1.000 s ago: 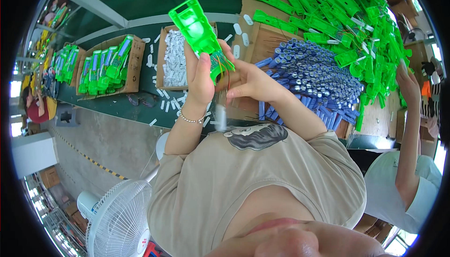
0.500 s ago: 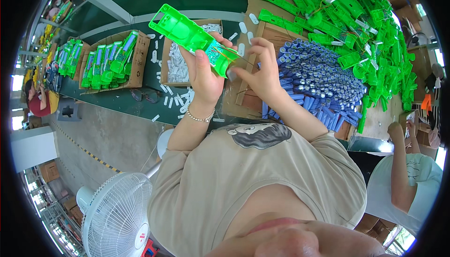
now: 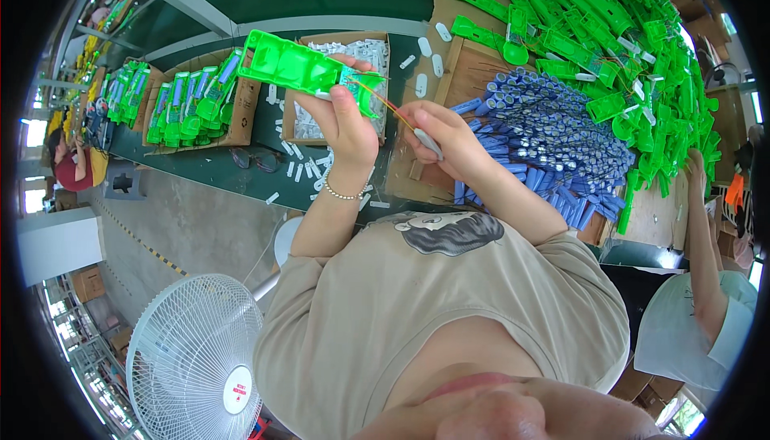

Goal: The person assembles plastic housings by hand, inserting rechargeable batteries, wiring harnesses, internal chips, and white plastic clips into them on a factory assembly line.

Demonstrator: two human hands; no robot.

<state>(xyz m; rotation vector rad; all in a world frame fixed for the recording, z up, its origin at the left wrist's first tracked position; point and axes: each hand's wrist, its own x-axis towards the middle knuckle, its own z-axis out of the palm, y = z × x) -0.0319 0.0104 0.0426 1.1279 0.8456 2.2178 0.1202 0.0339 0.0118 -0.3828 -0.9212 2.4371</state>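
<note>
My left hand (image 3: 350, 127) is closed around a green plastic housing (image 3: 290, 68), its open side up and tilted down to the right. A small circuit board (image 3: 350, 79) sits near its right end. Red and yellow wires (image 3: 383, 101) run from there to my right hand (image 3: 446, 132). Pinched in that hand is a small whitish oval piece (image 3: 427, 144), held apart from the housing. Behind the housing stands a box of small white parts (image 3: 388, 47), partly hidden by it.
To the right lie a heap of blue cylindrical cells (image 3: 553, 131) with thin wires and a large pile of green housings (image 3: 593, 31). A carton of filled green housings (image 3: 241, 111) stands left, beside glasses (image 3: 255, 160). A fan (image 3: 196, 352) is at lower left; a co-worker's arm (image 3: 706, 247) reaches in at right.
My right hand has drawn the oval piece away from the housing, down and right, stretching the wires. The housing has shifted left. The co-worker's arm now reaches up to the pile.
</note>
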